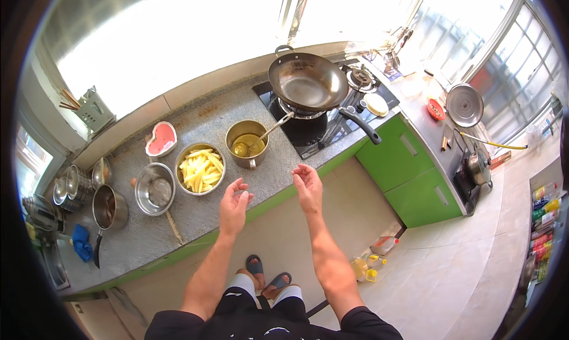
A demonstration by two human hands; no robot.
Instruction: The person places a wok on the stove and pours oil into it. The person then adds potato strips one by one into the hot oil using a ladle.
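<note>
Hanging at the near edge of the bench, both hands show in the head view — the left grip is released, fingers loosely bent around nothing, and the right grip is released too, its fingers half curled with no thing between them. Whether either touches the bench edge I cannot tell.

Just beyond the left grip, a little to its left, a steel bowl holds pale yellow strips. Farther left of that grip sits a second steel bowl, with a heart-shaped dish, red inside, behind the two bowls. Well to the left are a saucepan and a blue cloth.

Ahead of the gap between the grips stands a steel pot with yellowish liquid — a ladle leans in it, handle slanting away to the right. Ahead of the right grip, a wok rests on the stove, its black handle pointing back toward the right. Down and to the right of the right grip, bottles stand or lie on the floor.
</note>
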